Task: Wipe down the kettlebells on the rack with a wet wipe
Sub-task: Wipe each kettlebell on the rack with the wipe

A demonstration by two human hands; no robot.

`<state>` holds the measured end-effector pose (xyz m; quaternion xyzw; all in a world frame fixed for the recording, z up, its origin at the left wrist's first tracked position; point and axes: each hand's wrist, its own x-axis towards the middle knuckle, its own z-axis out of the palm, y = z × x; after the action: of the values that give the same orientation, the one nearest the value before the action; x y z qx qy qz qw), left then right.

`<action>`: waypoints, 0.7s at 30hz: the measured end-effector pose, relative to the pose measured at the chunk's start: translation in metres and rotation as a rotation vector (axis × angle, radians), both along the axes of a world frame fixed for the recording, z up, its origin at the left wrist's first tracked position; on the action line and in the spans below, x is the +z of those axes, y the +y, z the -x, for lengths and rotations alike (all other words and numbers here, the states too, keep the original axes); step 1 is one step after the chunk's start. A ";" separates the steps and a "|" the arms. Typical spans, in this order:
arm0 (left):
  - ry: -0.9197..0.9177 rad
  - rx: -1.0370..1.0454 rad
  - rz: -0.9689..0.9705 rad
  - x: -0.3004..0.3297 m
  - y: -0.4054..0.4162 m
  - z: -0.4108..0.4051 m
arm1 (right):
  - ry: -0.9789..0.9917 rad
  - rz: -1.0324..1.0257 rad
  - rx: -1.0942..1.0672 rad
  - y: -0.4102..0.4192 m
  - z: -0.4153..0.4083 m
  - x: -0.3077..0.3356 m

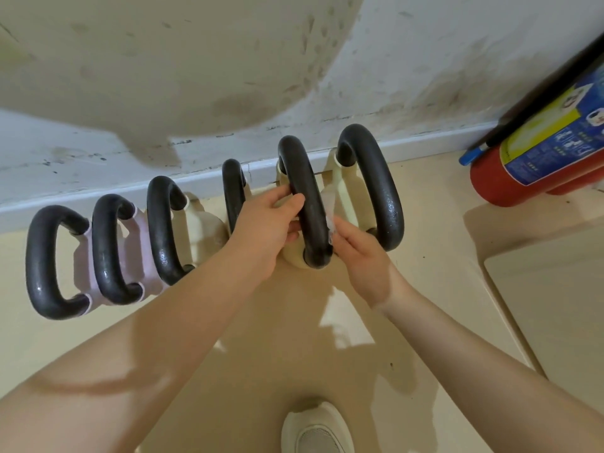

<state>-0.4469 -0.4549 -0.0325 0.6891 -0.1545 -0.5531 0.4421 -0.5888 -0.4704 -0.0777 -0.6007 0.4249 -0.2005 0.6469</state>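
Several kettlebells with black handles stand in a row along the wall's foot. The two at the left have pink bodies; the others are cream. My left hand grips the black handle of the second cream kettlebell from the right, fingers curled over its left side. My right hand pinches a thin white wet wipe against the right side of that same handle. The kettlebell's cream body is mostly hidden behind both hands. No rack is visible under them.
A red fire extinguisher with a blue and yellow label lies on the floor at the right. The rightmost kettlebell stands close beside the held one. A white shoe shows at the bottom. A stained wall rises right behind the row.
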 end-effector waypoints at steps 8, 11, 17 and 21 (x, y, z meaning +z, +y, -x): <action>-0.620 -0.136 0.167 0.020 -0.012 0.005 | -0.036 -0.063 -0.278 -0.055 0.033 0.066; -0.606 -0.452 0.211 0.038 -0.024 0.028 | -0.049 -0.011 -0.539 -0.077 0.042 0.077; -0.645 -0.652 -0.037 0.033 -0.071 0.059 | 0.039 0.023 -0.398 -0.114 0.020 0.054; -0.848 -0.680 -0.142 0.008 -0.063 0.069 | -0.159 -0.215 -0.236 -0.116 0.005 0.033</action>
<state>-0.5159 -0.5182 -0.0242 0.7910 -0.4955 -0.3475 0.0898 -0.5935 -0.5860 -0.0452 -0.4565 0.4589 -0.2753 0.7108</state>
